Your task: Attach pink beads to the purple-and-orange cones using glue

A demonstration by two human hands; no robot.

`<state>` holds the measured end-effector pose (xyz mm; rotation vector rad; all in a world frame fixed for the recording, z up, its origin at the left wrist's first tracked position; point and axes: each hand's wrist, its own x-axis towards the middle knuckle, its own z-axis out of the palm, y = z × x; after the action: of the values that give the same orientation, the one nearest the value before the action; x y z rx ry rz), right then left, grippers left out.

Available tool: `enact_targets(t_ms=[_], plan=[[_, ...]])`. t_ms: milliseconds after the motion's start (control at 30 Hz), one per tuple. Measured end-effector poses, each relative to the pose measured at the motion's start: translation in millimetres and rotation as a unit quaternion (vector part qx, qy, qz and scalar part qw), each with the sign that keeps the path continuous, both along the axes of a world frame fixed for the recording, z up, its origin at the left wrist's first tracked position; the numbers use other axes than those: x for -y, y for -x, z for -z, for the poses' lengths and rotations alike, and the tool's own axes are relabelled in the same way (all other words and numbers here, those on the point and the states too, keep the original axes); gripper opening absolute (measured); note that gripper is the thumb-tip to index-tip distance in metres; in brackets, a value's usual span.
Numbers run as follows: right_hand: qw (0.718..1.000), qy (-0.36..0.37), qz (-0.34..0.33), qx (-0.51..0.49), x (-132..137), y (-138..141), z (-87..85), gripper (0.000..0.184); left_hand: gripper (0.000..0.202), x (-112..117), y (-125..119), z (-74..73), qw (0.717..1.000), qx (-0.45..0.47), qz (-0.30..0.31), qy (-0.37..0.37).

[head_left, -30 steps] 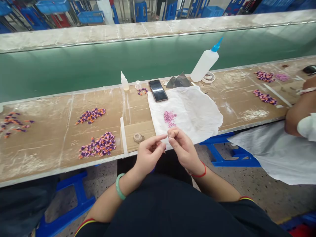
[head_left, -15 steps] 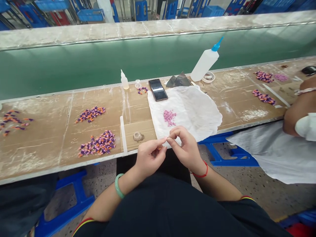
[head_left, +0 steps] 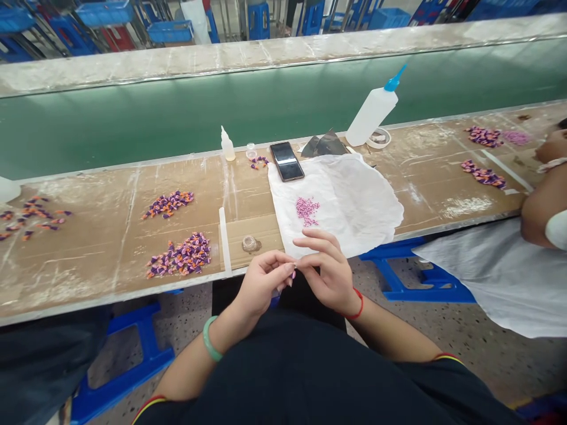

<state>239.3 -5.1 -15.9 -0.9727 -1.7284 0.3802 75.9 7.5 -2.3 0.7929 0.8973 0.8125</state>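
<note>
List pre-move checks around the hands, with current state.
Left hand and right hand: ok, fingers meet at the bench front.
Item between the fingers: cannot tell, too small to see.
Fingertips over the white cloth: not ok, just off its near edge.
Pink pieces: ok, heaped on the cloth, apart from the hands.
Small clear dish: ok, on cardboard left of the cloth, untouched.
Purple-and-orange pieces: ok, heaped on the bench, apart from the hands.

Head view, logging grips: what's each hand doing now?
Left hand: pinched closed on something small, unclear what.
Right hand: partly curled beside the left; holding cannot be told.
</note>
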Motion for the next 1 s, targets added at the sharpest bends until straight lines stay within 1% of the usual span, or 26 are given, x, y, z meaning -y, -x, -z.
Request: enact_targets(t_ms=[67, 133, 233, 300, 367, 467, 567, 667, 767, 867, 1000], plan=[[0.989, 0.105, -0.008, -0.099, 3.9, 8.7, 3.3, 0.010, 0.035, -0.4, -1.4, 1.3, 1.000, -0.005, -0.010, -0.011], [0.961, 0.189, -0.019, -0.198, 7.1, 18.1, 8.1, 0.009, 0.034, -0.5, -3.4, 2.7, 0.999, -0.014, -0.026, -0.038], [0.923, 0.255, -0.012, -0.287, 10.3, 29.8, 16.7, 0.011, 0.033, 0.7, -6.3, 3.8, 0.995, -0.039, -0.059, -0.077], [0.913, 0.272, -0.001, -0.303, 10.9, 33.6, 20.3, 0.012, 0.032, 1.8, -7.3, 4.0, 0.990, -0.063, -0.076, -0.096], [0.917, 0.272, -0.005, -0.291, 10.3, 33.4, 20.0, 0.009, 0.030, 2.5, -7.0, 4.3, 0.987, -0.081, -0.086, -0.108], [0.938, 0.256, -0.015, -0.235, 7.6, 26.8, 11.5, 0.007, 0.028, 2.4, -5.1, 4.3, 0.985, -0.092, -0.092, -0.115], [0.962, 0.237, -0.007, -0.137, 3.6, 17.4, -1.1, 0.008, 0.026, 1.4, -2.7, 2.6, 0.985, -0.094, -0.084, -0.116], [0.974, 0.221, -0.019, -0.035, -0.3, 10.3, -10.6, 0.012, 0.025, 0.8, -0.7, -0.3, 0.985, -0.108, -0.066, -0.116], [0.978, 0.207, -0.038, 0.017, -3.8, 6.2, -14.7, 0.013, 0.024, 0.9, 1.1, -2.9, 0.984, -0.128, -0.046, -0.117], [0.977, 0.203, -0.060, 0.036, -6.3, 3.5, -15.7, 0.015, 0.022, 1.0, 2.9, -3.7, 0.984, -0.135, -0.029, -0.114], [0.964, 0.250, -0.090, 0.018, -7.5, 1.2, -16.1, 0.014, 0.027, 0.2, 6.0, -1.9, 0.994, -0.085, -0.008, -0.071]])
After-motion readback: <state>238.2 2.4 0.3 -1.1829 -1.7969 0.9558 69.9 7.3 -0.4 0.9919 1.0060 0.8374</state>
